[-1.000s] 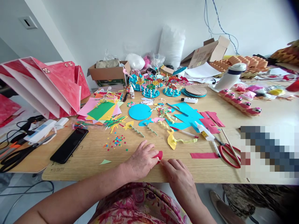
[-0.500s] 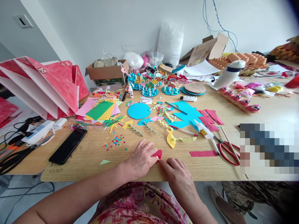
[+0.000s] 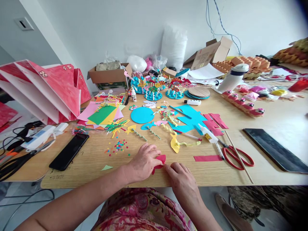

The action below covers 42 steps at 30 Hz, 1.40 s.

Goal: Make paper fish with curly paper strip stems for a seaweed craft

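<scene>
My left hand [image 3: 144, 163] pinches a small red paper cutout [image 3: 160, 159] against the wooden table, near its front edge. Part of the cutout lies hidden under my thumb, and a pointed piece of it shows below. Close by on the right, my right hand [image 3: 182, 175] rests with fingers curled in, its tip beside the cutout's edge. What those fingers hold, if anything, is hidden. A yellow paper fish [image 3: 175, 144] with a curled strip lies beyond my hands. Farther right is a red paper strip [image 3: 208, 158].
Red-handled scissors [image 3: 238, 157], a wooden stick [image 3: 238, 155], a glue bottle [image 3: 208, 134] and a dark tablet [image 3: 276, 149] lie at right. At left are a phone [image 3: 69, 151] and colored paper sheets [image 3: 102, 115]. A blue disc [image 3: 142, 115] and decorated blue models [image 3: 153, 93] stand behind.
More of the red cutout shows now, with a piece appearing below my left thumb. My hands have barely moved. The view has shifted slightly, and the tablet at right, blurred before, is visible.
</scene>
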### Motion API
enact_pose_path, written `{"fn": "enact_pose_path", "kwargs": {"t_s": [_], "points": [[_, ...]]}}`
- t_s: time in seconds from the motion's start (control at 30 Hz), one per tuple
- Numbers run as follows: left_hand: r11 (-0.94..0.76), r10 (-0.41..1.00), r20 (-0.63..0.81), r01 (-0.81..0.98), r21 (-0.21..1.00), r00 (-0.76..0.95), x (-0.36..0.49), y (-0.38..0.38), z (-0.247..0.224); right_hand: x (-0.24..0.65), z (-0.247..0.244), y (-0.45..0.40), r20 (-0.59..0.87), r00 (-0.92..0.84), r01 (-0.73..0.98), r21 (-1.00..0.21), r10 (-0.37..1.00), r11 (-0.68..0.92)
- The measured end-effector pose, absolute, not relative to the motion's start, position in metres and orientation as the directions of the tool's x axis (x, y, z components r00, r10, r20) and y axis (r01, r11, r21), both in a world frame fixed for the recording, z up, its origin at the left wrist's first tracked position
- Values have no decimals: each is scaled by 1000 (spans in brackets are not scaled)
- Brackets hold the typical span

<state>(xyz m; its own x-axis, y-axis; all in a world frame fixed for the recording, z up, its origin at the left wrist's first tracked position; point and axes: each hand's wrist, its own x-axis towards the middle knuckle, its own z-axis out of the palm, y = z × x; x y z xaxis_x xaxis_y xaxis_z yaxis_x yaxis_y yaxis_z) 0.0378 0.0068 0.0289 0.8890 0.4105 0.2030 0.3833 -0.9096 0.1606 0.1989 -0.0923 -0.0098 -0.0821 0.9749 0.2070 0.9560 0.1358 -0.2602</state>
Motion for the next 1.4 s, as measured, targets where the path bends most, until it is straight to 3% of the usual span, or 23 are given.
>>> {"fn": "enact_pose_path", "kwargs": {"t_s": [0.47, 0.8, 1.1, 1.4], "points": [[-910, 414, 178, 409, 68, 893, 36, 1, 17, 199, -9, -93, 229, -104, 956, -246, 968, 161], [-888, 457, 148, 441, 127, 877, 34, -2, 19, 197, -9, -92, 235, -85, 950, -275, 968, 151], [-854, 502, 314, 406, 324, 806, 31, 7, 16, 198, -13, -89, 263, -87, 964, -222, 961, 148], [-805, 590, 347, 496, 325, 729, 17, 11, 19, 193, -6, -61, 169, -30, 981, -184, 985, 62]]}}
